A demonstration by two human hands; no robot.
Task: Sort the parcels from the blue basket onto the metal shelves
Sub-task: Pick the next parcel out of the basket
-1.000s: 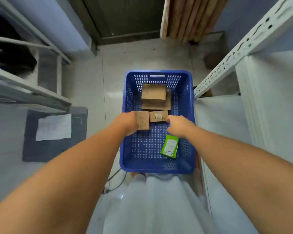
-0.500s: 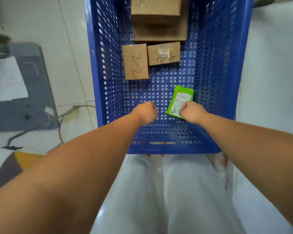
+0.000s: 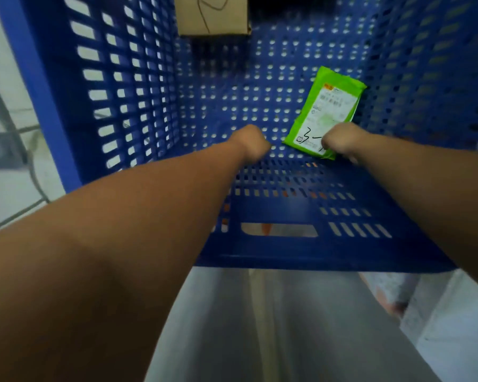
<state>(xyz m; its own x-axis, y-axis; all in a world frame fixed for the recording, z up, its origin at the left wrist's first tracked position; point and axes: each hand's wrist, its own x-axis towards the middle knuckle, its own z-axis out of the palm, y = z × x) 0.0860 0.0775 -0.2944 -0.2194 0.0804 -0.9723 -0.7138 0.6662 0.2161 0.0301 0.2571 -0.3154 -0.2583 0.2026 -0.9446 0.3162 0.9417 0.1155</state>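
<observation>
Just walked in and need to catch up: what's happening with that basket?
A person is bent over a blue basket, both arms reaching inside. The right hand is on the near corner of a green packet lying on the basket floor, apparently picking it up. The left hand is closed into a fist beside it, holding nothing visible. A cardboard box lies at the far end of the basket. No shelves are in view.
</observation>
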